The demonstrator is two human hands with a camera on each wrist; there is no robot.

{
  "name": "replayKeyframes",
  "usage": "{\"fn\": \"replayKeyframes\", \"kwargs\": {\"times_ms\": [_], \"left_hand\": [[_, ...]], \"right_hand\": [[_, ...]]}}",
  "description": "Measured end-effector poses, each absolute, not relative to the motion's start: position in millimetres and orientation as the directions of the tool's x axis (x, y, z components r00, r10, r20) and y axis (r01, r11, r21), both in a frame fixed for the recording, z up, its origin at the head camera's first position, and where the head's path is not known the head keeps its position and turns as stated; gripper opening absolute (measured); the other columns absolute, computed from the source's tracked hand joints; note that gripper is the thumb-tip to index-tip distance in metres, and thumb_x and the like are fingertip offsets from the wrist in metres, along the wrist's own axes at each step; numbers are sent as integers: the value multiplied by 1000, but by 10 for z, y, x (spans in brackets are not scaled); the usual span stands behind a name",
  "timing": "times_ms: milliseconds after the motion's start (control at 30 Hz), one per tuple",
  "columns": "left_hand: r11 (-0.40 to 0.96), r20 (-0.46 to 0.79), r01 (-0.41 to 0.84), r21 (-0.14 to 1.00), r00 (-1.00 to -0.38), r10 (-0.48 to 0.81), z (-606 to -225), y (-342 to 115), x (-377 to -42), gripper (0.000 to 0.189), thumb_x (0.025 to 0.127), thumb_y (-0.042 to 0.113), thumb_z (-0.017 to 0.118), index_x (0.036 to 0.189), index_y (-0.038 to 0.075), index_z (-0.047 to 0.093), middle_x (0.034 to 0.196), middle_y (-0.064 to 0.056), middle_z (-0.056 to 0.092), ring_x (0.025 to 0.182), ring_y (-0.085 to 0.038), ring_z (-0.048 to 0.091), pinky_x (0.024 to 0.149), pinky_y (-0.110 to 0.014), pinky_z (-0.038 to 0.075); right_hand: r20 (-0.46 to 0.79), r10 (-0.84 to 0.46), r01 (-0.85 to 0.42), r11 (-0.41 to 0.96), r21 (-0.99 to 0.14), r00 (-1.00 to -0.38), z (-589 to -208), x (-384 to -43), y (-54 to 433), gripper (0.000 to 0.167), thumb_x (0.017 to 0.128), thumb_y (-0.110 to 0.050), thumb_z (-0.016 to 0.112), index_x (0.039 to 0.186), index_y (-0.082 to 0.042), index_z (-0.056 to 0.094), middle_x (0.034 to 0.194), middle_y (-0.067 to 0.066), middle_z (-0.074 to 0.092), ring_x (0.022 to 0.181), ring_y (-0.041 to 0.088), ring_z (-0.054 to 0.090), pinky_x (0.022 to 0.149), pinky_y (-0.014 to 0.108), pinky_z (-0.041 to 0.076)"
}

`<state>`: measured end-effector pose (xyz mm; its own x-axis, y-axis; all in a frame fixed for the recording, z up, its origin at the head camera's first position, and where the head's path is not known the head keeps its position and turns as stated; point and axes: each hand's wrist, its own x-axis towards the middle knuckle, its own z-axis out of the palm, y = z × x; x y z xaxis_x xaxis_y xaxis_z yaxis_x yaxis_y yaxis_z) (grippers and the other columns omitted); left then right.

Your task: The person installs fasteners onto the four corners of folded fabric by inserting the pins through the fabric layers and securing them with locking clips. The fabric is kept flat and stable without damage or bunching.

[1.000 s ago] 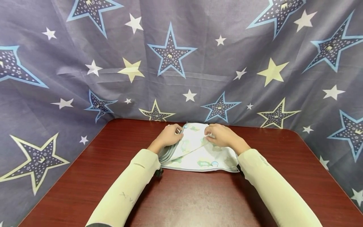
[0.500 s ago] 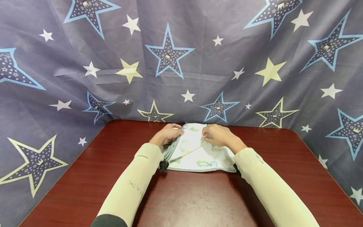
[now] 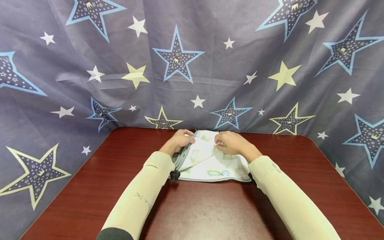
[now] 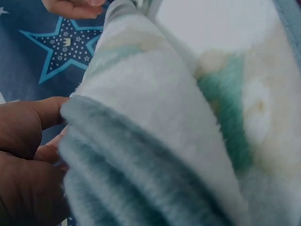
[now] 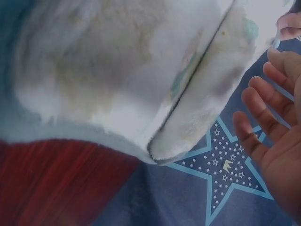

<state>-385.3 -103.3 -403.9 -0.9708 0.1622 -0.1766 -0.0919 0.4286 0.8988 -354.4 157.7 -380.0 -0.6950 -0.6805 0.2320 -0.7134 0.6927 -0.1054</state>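
Observation:
A fluffy white blanket (image 3: 207, 163) with green and beige prints and a grey-blue border lies folded at the table's far side. Its stacked border layers (image 4: 108, 155) show along the left side. My left hand (image 3: 180, 140) pinches that folded edge near the back, with thumb and fingers (image 4: 47, 113) at the layers in the left wrist view. My right hand (image 3: 232, 142) pinches the top layer near its back right, beside a diagonal fold line. In the right wrist view, its other fingers (image 5: 263, 108) are spread loosely beside the blanket, and its thumb is hidden.
The reddish-brown table (image 3: 210, 210) extends in front of the blanket and to both sides. A grey curtain (image 3: 192, 90) printed with stars hangs right behind the table's back edge. A small dark object (image 3: 175, 175) sits under the left wrist.
My left hand has shifted slightly right along the folded edge, and its fingers have closed in on the layers. My right hand and the blanket look nearly unchanged.

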Motion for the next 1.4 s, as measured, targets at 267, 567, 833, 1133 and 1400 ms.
{"fn": "replayKeyframes", "kwargs": {"times_ms": [267, 567, 833, 1133, 1400], "left_hand": [[482, -64, 42, 875, -978, 200, -3978, -989, -3803, 26, 95, 9, 70, 121, 12, 67, 112, -11, 57, 94, -25, 54, 79, -38, 45], [546, 103, 245, 801, -955, 277, -3855, -869, -3689, 25, 92, 9, 72, 117, 14, 72, 105, -7, 59, 89, -22, 51, 75, -33, 44], [601, 256, 476, 643, -872, 416, -3770, -736, -3565, 26, 93, 9, 72, 118, 13, 73, 102, -4, 69, 70, -15, 54, 66, -29, 46], [546, 341, 654, 524, -748, 569, -3762, -605, -3427, 26, 94, 7, 71, 119, 13, 72, 110, -2, 70, 81, -14, 59, 75, -30, 50], [477, 363, 838, 265, -545, 756, -3797, -477, -3317, 26, 93, 1, 69, 116, 14, 72, 110, 1, 70, 92, -14, 61, 84, -31, 49]], "right_hand": [[243, -673, -710, 694, -117, -698, -3783, -3537, 1622, 7, 93, -19, 72, 99, -14, 72, 95, 0, 67, 90, 19, 65, 81, 38, 54], [246, -643, -682, 721, -125, -725, -3773, -3558, 1699, 17, 95, -21, 72, 109, -11, 71, 100, 3, 68, 94, 22, 65, 82, 43, 53], [258, -583, -630, 757, -173, -770, -3653, -3564, 1761, 35, 99, -26, 68, 130, -9, 63, 113, 13, 68, 98, 25, 65, 83, 47, 53], [289, -621, -670, 734, -113, -729, -3498, -3471, 1816, 56, 96, -20, 72, 147, -12, 49, 127, 12, 62, 113, 30, 62, 89, 50, 52], [319, -708, -719, 687, 105, -630, -3481, -3318, 1849, 75, 85, -17, 84, 150, -14, 46, 141, 14, 49, 113, 38, 54, 88, 55, 49]]}}
